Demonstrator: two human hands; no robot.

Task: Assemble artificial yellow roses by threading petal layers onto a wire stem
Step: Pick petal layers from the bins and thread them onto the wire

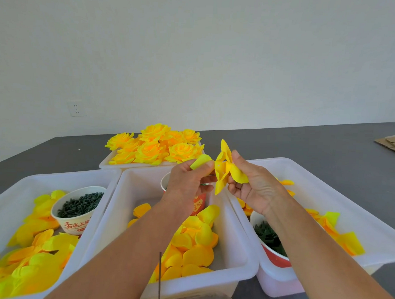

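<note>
Both hands pinch yellow fabric above the middle bin: the left hand grips a small curled petal, the right hand holds a partly built petal layer. Loose petals fill the bin below. Finished roses crowd a tray on the grey worktop beyond.

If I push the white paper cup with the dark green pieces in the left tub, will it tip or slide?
The paper cup looks light, so it would probably slide. It stands upright, partly among loose petals, which may drag under it. It looks nearly full of green pieces, so tipping would likely spill them.
</note>
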